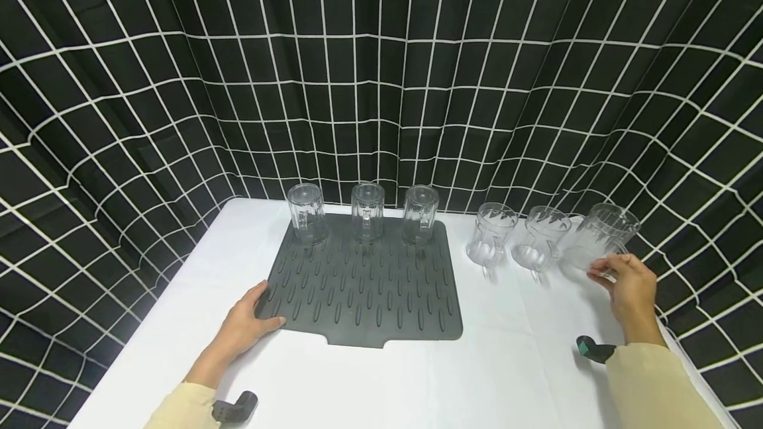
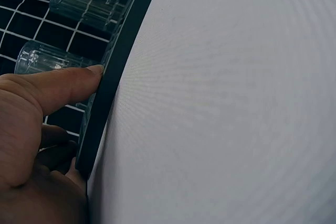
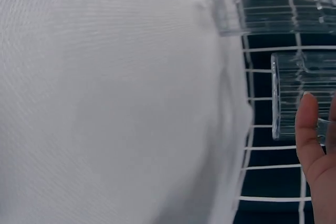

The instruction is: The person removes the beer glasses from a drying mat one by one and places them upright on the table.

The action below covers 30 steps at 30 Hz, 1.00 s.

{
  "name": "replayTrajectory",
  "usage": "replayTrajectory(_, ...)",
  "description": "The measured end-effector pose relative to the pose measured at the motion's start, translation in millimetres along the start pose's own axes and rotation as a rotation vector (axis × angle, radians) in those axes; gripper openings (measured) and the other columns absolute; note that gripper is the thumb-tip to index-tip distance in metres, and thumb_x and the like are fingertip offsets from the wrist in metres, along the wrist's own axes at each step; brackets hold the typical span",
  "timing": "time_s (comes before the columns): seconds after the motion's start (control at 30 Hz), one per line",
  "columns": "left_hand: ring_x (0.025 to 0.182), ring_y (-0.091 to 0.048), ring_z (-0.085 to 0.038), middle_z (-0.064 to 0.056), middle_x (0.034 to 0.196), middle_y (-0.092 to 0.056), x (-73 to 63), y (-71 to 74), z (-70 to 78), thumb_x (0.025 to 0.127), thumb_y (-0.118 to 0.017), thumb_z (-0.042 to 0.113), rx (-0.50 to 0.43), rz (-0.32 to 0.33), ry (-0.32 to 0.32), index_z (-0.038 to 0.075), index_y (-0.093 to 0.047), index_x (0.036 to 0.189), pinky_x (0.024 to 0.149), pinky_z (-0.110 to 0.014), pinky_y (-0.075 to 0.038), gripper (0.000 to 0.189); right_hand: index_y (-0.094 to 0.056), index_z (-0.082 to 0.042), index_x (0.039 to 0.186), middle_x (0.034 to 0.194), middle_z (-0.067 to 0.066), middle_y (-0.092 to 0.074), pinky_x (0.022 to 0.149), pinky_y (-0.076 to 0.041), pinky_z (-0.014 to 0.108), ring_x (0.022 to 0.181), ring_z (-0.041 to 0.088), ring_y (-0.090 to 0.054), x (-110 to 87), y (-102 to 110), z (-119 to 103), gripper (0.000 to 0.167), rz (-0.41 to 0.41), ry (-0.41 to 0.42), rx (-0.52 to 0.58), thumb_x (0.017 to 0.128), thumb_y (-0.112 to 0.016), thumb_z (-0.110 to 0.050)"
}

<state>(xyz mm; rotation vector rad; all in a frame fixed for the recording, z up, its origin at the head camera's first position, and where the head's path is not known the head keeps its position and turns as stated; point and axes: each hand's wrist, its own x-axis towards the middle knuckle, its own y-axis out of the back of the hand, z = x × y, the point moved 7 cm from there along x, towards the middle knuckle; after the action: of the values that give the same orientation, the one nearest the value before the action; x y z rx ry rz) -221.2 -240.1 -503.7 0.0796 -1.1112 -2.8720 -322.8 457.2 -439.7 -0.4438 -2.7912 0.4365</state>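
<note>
My right hand (image 1: 633,286) grips a clear glass mug (image 1: 603,230) at its near side, on the far right. The mug is tilted to the right; the right wrist view shows its base (image 3: 276,95) apart from the tablecloth. Beside it, two similar mugs, one nearer (image 1: 539,240) and one further left (image 1: 491,236), stand mouth up. My left hand (image 1: 241,323) rests at the near left corner of a dark grey ribbed drying mat (image 1: 369,296), thumb (image 2: 71,83) against its front edge. Three mugs stand upside down along the mat's back: left (image 1: 306,214), middle (image 1: 367,212) and right (image 1: 420,215).
A white cloth (image 1: 495,363) covers the table. Black curtains with a white grid (image 1: 381,85) rise close behind the mugs and along both sides. The right-hand curtain (image 1: 703,270) is close to my right hand.
</note>
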Motion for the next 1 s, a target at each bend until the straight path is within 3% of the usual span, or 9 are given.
replayTrajectory(0.3,0.139,-0.022,-0.044,-0.026,0.153,-0.023,-0.6,-0.9,-2.6,0.081,-0.076,0.024,-0.009,-0.004,0.001,-0.003,-0.024,0.15,0.11,-0.058,-0.019,0.09,-0.051,0.006,0.077,0.071,0.013,-0.066,0.059,-0.059,0.032,0.065,0.02,-0.066,4.9,4.9,18.2,0.029,0.034,-0.148,0.035,0.102,-0.037,0.002)
replayTrajectory(0.57,0.139,-0.02,-0.043,-0.025,0.153,-0.023,-0.7,-1.3,-0.7,0.082,-0.076,0.023,0.0,-0.004,0.003,-0.003,-0.025,0.15,0.111,-0.058,-0.017,0.089,-0.053,0.006,0.075,0.074,0.01,-0.067,0.062,-0.059,0.029,0.071,0.017,-0.064,8.2,13.8,30.5,0.034,0.019,-0.174,-0.053,0.103,-0.034,-0.001)
replayTrajectory(1.0,0.138,-0.022,-0.045,-0.026,0.153,-0.024,-1.4,-1.2,0.3,0.081,-0.076,0.022,0.011,0.015,-0.001,-0.003,-0.026,0.149,0.11,-0.059,-0.018,0.088,-0.054,0.003,0.077,0.074,0.007,-0.066,0.059,-0.059,0.031,0.069,0.018,-0.063,13.3,24.5,40.2,0.032,0.112,-0.247,-0.04,0.102,-0.033,-0.002)
